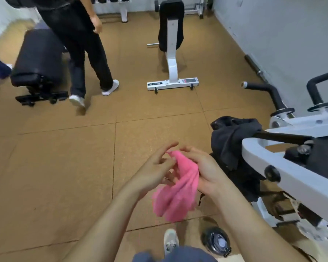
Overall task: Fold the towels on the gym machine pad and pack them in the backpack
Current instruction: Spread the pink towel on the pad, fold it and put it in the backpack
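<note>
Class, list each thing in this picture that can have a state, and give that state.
pink towel, unfolded, bunched, hanging from both hands.
left hand, pinches the towel's top.
right hand, holds the towel.
dark cloth, draped over the machine.
bottle, upright, lid on.

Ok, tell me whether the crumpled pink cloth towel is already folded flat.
No, the pink towel hangs bunched, held between the left hand and right hand.
</note>
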